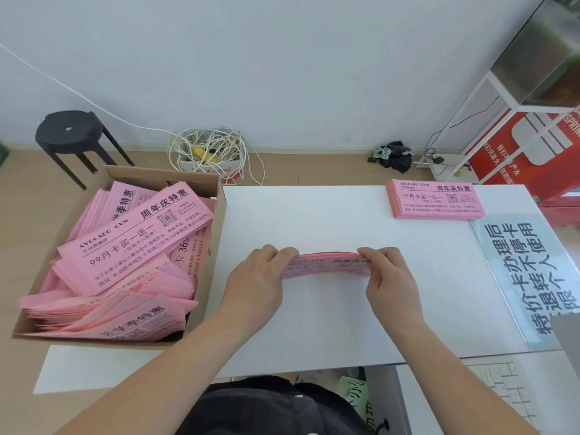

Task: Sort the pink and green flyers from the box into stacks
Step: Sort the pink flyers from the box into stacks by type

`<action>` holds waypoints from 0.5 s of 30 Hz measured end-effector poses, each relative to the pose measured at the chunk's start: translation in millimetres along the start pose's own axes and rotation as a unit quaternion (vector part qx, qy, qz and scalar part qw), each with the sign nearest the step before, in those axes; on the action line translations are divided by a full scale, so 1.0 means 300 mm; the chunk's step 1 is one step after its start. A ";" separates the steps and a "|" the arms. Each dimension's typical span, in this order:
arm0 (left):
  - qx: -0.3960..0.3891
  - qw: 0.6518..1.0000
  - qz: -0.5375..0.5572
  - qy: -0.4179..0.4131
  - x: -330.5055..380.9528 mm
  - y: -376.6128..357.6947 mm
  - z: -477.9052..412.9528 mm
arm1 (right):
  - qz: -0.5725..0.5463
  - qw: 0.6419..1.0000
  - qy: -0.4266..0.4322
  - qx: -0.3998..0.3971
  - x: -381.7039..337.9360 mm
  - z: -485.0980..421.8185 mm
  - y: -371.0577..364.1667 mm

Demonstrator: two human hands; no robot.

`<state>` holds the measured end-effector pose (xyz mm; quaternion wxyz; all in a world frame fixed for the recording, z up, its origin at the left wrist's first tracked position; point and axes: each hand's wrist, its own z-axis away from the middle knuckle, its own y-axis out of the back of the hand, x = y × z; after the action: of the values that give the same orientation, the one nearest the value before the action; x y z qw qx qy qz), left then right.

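Note:
A bundle of pink flyers is held just above the middle of the white table, bowed upward. My left hand grips its left end and my right hand grips its right end. A neat stack of pink flyers lies at the table's far right. The cardboard box on the left holds several loose pink flyers in a jumble. A green flyer shows partly below the table's near edge.
A pale blue printed sheet lies along the table's right side. A black stool, a tangle of white cable and a white rack with red boxes stand on the floor beyond. A keyboard sits near right.

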<state>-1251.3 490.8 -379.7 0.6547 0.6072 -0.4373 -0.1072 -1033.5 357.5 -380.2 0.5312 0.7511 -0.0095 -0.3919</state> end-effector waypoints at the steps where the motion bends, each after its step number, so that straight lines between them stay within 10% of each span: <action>1: 0.012 1.000 -0.011 0.000 0.004 0.008 -0.010 | 0.012 1.000 -0.007 -0.014 -0.009 -0.008 0.008; 9: -0.102 0.969 0.207 0.091 0.017 0.139 -0.181 | 0.019 0.992 -0.043 -0.114 -0.081 -0.183 0.167; 15: -0.103 0.943 0.297 0.108 0.041 0.194 -0.331 | -0.166 0.967 -0.188 -0.030 -0.080 -0.247 0.236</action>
<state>-1196.8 566.1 -310.6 0.7590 0.3872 -0.5110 0.1137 -977.3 395.7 -299.8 0.4696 0.6386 0.0271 -0.6091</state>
